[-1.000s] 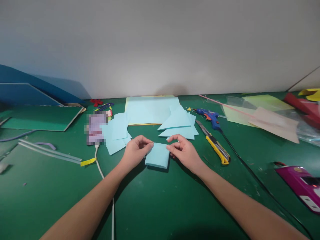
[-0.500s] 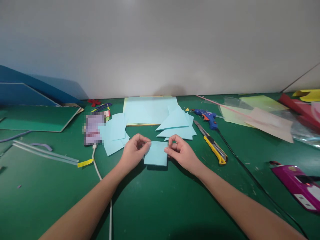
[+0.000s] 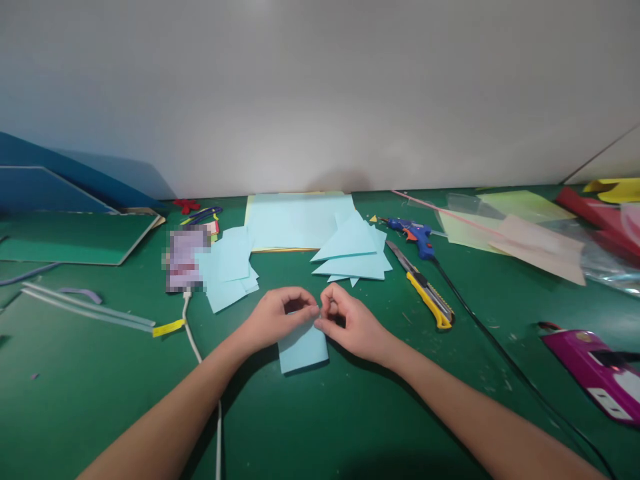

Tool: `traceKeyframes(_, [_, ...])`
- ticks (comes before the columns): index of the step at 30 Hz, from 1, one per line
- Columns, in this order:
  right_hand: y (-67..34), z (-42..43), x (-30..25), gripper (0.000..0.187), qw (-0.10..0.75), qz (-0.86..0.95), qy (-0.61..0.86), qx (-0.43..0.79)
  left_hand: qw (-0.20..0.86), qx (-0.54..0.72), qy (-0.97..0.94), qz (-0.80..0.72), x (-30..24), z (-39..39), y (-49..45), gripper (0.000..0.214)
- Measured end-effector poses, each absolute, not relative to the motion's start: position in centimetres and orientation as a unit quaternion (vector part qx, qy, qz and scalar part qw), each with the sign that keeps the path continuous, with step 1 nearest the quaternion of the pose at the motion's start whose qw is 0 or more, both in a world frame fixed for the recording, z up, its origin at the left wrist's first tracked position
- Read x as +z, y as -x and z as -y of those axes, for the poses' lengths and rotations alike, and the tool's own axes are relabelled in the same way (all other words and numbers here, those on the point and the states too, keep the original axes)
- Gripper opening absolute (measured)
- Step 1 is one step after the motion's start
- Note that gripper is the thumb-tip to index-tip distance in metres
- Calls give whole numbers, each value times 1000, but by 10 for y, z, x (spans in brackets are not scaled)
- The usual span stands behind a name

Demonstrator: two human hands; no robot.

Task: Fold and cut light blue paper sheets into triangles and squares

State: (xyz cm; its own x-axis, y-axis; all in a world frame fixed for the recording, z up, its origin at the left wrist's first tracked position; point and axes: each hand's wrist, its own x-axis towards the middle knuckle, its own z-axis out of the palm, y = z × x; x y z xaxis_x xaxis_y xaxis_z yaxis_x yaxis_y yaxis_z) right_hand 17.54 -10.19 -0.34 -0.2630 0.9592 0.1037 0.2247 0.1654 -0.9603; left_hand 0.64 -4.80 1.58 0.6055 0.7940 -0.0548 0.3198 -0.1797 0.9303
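A small folded piece of light blue paper lies on the green table in front of me. My left hand pinches its top edge from the left with thumb and forefinger. My right hand pinches the same top edge from the right. The fingertips of both hands nearly touch above the paper. Part of the paper is hidden under my fingers.
Light blue paper triangles and squares lie behind my hands, before a large blue sheet. A yellow utility knife, a blue glue gun and its black cord lie to the right. A phone with white cable is left; a magenta device far right.
Both hands have drawn together and toward me, closing on the paper's top edge. The paper has shifted nearer to me and looks narrower, folded in.
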Motion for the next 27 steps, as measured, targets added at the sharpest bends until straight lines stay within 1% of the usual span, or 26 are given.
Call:
traceKeyframes(3, [-174, 102, -2, 19, 402, 647, 458, 458, 526, 241, -717, -389, 15, 49, -8, 15])
traceKeyframes(7, [-174, 102, -1, 24, 413, 625, 464, 473, 526, 292, -682, -415, 16, 47, -8, 16])
traceKeyframes(12, [-177, 103, 1, 33, 403, 584, 431, 558, 538, 371, -604, -456, 16, 43, -4, 19])
traceKeyframes(15, [-179, 103, 3, 38, 408, 565, 406, 592, 547, 368, -586, -471, 15, 41, -3, 20])
traceKeyframes(17, [-182, 103, 3, 35, 408, 571, 397, 592, 548, 361, -586, -475, 13, 41, -2, 20])
traceKeyframes(19, [-183, 103, 2, 29, 408, 594, 399, 567, 539, 364, -590, -478, 11, 40, -2, 20])
traceKeyframes(22, [-185, 102, 0, 22, 409, 659, 429, 463, 523, 377, -596, -480, 11, 39, -2, 19])
traceKeyframes(25, [-186, 100, -2, 25, 408, 725, 442, 335, 520, 371, -596, -486, 12, 40, -3, 22])
traceKeyframes(27, [-187, 100, -4, 26, 406, 759, 430, 273, 514, 378, -593, -491, 13, 41, -3, 24])
